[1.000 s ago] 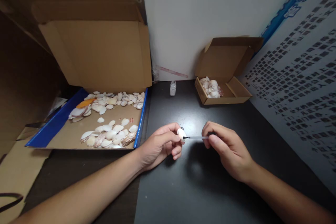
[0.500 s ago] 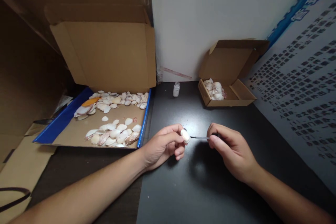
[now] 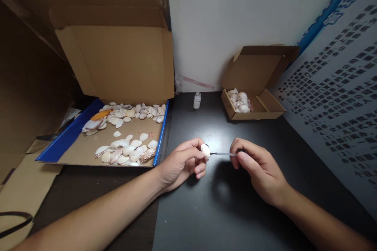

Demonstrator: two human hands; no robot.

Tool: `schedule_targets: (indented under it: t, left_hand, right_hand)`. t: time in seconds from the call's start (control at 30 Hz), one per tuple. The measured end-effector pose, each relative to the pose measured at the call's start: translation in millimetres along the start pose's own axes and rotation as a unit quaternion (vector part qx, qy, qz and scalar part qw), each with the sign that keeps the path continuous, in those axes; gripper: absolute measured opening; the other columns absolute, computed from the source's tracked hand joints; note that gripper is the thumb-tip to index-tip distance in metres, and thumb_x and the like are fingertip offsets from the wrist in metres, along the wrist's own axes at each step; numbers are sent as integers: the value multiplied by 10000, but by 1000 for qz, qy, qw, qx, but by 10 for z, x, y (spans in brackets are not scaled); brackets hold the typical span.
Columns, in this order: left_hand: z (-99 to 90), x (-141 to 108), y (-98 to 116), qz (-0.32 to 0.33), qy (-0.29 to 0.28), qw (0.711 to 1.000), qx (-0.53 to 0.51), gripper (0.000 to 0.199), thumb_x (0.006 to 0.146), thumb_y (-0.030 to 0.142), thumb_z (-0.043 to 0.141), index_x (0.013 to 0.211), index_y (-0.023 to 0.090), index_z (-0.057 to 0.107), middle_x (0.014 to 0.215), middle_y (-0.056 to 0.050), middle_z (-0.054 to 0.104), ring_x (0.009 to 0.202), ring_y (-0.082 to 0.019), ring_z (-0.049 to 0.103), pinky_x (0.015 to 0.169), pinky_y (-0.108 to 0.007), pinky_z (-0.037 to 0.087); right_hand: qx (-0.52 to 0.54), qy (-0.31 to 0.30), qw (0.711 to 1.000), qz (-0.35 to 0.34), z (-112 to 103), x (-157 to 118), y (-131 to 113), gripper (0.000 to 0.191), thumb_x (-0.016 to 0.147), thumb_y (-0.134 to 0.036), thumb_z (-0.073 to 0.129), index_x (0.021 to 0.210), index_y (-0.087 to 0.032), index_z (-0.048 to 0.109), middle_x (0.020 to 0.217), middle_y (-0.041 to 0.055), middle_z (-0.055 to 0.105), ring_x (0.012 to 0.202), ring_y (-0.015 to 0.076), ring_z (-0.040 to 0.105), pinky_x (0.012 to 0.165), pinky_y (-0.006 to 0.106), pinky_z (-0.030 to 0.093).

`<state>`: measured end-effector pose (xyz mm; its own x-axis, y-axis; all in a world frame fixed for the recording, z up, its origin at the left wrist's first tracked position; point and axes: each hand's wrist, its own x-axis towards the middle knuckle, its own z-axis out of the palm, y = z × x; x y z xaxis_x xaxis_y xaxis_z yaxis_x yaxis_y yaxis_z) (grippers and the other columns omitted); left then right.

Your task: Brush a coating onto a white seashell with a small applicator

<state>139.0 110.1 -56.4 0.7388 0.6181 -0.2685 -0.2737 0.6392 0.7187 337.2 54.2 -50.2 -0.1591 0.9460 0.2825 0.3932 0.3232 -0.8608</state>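
Note:
Between the thumb and fingers of my left hand [image 3: 184,160] is a small white ribbed shell [image 3: 205,151], above the dark table. My right hand [image 3: 260,168] pinches a thin brush-like tool [image 3: 222,154] with a dark tip. That tip points left and meets the right side of the shell; whether it presses on the surface cannot be made out. Behind the hands a small clear bottle [image 3: 197,101] with whitish contents stands upright, with no cap on it.
At the left lies an open blue-edged box [image 3: 73,153] with many shells in two groups and an orange piece. A smaller open cardboard box [image 3: 256,115] with white shells stands back right. A white wall and a printed sheet [image 3: 332,82] rise behind and right.
The shell has turned slightly in my left hand. My right thumb has shifted a little along the tool. The whole view has moved slightly.

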Motion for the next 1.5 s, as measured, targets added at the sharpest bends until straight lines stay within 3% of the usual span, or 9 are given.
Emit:
schedule_targets:
  t: [0.1,0.27,0.4,0.6,0.77,0.97,1.13,1.33,1.5]
  left_hand:
    - [6,-1,4,0,1,1000,-2,71,762,113,540,763,151,480,686,14,483,499,-59,422,502,-212,357]
    - [5,-1,5,-1,4,1000,4,69,765,120,541,773,151,480,698,12,483,499,-56,419,504,-213,354]
    - [-4,-1,2,-5,7,1000,0,91,763,124,541,762,158,456,662,18,466,495,-60,412,503,-212,350]
    - [-5,2,2,-5,9,1000,-9,110,763,120,534,749,161,433,688,16,472,495,-55,402,507,-214,350]
    - [7,-3,10,-5,18,1000,-16,122,760,126,545,742,160,430,683,29,423,498,-51,390,505,-209,343]
    - [8,-1,4,-4,16,1000,-19,116,762,115,540,746,158,433,730,21,445,497,-44,393,502,-207,340]
    - [8,0,3,-7,16,1000,-16,120,754,119,548,748,159,435,712,24,437,501,-49,397,503,-209,339]
    - [9,0,13,-5,10,1000,-8,91,756,125,545,762,159,461,683,25,441,501,-55,397,509,-212,341]
    - [10,-3,12,-10,12,1000,-5,106,751,123,547,768,166,452,650,30,441,500,-60,392,513,-213,340]
  right_hand:
    - [6,-13,1000,1,0,-6,3,305,984,-317,412,713,-190,474,659,-18,469,602,131,431,576,266,334]
    - [-5,18,1000,17,-15,-17,10,323,977,-333,434,687,-190,457,628,-25,442,580,128,409,561,271,316]
    - [39,-22,999,-14,-8,-17,-9,321,987,-345,401,718,-191,482,664,-15,478,603,133,438,572,272,333]
    - [-25,-8,1000,-15,-7,-14,-19,283,963,-287,461,696,-193,454,638,-21,456,582,129,421,559,270,323]
    - [-15,-44,998,-48,-7,-21,-41,244,958,-309,456,746,-193,491,681,-5,487,609,141,451,578,278,346]
    - [-70,1,997,-25,3,5,-45,267,940,-269,477,684,-195,449,626,-17,452,564,132,420,545,271,328]
    - [-46,-36,998,-38,0,-6,-52,234,950,-293,462,744,-191,504,667,-7,499,592,135,456,564,269,352]
    - [-68,24,997,-11,-1,15,-51,287,945,-280,462,672,-193,448,612,-21,447,557,128,422,536,263,330]
    - [-41,-9,999,-23,2,6,-45,282,961,-295,433,701,-191,471,641,-10,478,577,132,445,556,265,348]
